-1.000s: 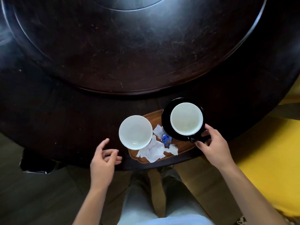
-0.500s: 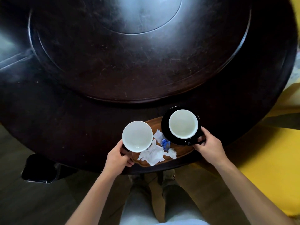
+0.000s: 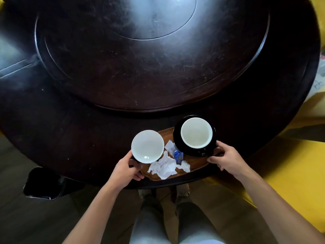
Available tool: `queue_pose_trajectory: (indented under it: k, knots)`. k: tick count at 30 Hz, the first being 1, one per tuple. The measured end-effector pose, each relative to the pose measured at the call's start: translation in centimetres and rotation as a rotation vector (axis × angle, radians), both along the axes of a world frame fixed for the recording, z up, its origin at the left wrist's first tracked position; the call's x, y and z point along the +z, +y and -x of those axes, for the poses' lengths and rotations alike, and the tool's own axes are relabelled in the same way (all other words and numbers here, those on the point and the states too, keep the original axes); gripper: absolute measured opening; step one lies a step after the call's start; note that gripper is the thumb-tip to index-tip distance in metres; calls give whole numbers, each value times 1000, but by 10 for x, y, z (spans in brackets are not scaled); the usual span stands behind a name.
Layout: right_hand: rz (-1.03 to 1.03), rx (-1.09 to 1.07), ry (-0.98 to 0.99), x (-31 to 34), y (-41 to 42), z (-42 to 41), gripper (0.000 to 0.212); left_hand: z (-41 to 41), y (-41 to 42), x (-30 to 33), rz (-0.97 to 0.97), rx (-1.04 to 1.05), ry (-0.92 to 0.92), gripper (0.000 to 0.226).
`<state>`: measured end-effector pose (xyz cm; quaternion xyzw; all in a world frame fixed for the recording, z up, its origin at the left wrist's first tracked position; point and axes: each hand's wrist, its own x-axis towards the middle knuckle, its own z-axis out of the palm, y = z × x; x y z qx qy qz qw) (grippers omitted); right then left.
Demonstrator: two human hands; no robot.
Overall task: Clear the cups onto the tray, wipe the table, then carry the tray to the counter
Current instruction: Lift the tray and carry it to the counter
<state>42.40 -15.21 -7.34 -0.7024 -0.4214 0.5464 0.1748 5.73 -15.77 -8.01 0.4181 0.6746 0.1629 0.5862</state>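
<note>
An oval brown wooden tray [image 3: 197,165] is set at the near edge of the round dark wooden table [image 3: 88,131]. Its left end is gripped by the left hand [image 3: 125,170], its right end by the right hand [image 3: 226,158]. On the tray, 2 cups are carried: a white cup [image 3: 147,146] at the left end and a white-lined black cup [image 3: 196,132] on a black saucer [image 3: 177,140] at the right end, with crumpled white tissue [image 3: 164,166] between.

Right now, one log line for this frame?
phase: lift prep | left hand: on tray left end | right hand: on right end | load: two cups, tissues | tray: on table
</note>
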Motion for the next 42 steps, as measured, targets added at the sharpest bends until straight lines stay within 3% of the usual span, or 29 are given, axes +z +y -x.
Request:
queue_pose_trajectory:
  k: [3,10,15,24,32,42]
  knots:
    - [21,-38,75,-7,-6,3,83,-2,0,0,-1,-21,-12,62]
    - [3,40,58,-7,5,5,85,-1,1,1,-3,-23,-29,65]
    - [87,95,179,-3,9,-2,88,6,7,-1,44,-32,-81,65]
    - [102,-30,335,-6,5,-1,82,7,0,-8,-35,23,-132,59]
    - [54,-183,547,19,5,3,73,6,14,33,-61,84,-282,66]
    - [-117,-236,598,87,7,-8,81,-13,22,93,-236,216,-470,61]
